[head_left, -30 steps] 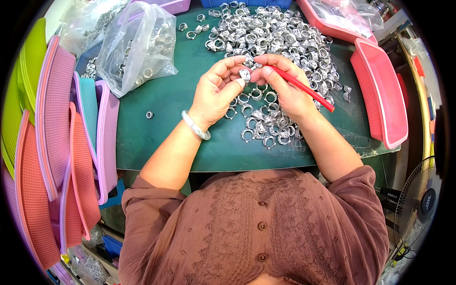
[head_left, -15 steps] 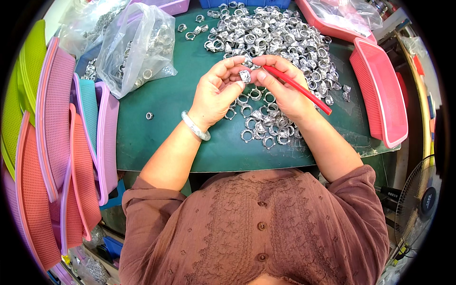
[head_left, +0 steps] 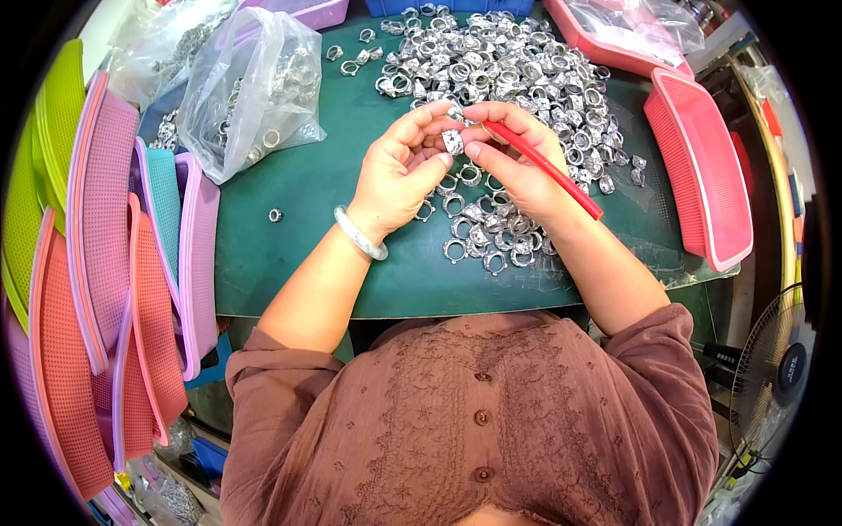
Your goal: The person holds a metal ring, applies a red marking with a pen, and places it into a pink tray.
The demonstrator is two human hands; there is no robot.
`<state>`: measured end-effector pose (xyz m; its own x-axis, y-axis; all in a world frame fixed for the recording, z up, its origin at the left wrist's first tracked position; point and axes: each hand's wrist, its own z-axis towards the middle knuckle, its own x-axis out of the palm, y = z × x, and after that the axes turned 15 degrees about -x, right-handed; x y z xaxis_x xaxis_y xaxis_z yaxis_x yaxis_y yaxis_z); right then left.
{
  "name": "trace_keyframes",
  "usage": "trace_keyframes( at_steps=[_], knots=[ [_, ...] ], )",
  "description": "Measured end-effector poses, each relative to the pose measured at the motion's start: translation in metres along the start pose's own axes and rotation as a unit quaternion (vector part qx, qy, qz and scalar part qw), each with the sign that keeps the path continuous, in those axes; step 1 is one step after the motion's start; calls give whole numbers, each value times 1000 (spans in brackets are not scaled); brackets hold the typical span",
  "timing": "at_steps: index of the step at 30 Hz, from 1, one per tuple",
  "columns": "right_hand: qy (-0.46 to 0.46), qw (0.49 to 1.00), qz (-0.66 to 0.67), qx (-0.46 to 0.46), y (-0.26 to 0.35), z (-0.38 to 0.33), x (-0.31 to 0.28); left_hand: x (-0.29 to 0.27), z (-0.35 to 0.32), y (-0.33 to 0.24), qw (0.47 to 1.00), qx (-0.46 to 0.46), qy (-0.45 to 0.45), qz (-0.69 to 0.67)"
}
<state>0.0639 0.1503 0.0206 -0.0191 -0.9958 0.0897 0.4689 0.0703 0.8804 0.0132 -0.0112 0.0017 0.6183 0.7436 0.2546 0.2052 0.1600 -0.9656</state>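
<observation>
Green mat (head_left: 298, 263) hemmed by trays — left hand (head_left: 399, 171), right hand (head_left: 513, 162) pinching one silver ring (head_left: 453, 141), red pencil (head_left: 548, 171) tucked in right.

Both hands (head_left: 465, 171) pinch a silver ring (head_left: 453, 141); right grips a red pencil (head_left: 544, 168).

Counter mat (head_left: 298, 263): dark green, plain. Metal rings (head_left: 491, 53): silver, shiny. Stick (head_left: 548, 169) in right hand (head_left: 517, 171): red. Bracelet (head_left: 360, 233) on left wrist: pale, milky white. Trays at left (head_left: 105, 289): lime green, pink, teal, lilac, coral, fine mesh pattern. Tray at right (head_left: 702, 167): coral-pink mesh. Blouse (head_left: 474, 421): brown, embroidered floral pattern.
</observation>
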Motion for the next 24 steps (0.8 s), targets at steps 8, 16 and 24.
trace_keyframes(
  at_steps=[8, 16, 24],
  knots=[
    [-4, 1000, 9, -3, -2, -1, 1, 4, 0, 1, 1000, 19, -10, 10],
    [23, 998, -41, -31, -2, -2, 1, -5, -2, -2, 994, -89, -8, 57],
    [29, 999, -6, -45, -6, -2, 1, 1, -1, 1, 1000, 20, -1, 0]
  ],
)
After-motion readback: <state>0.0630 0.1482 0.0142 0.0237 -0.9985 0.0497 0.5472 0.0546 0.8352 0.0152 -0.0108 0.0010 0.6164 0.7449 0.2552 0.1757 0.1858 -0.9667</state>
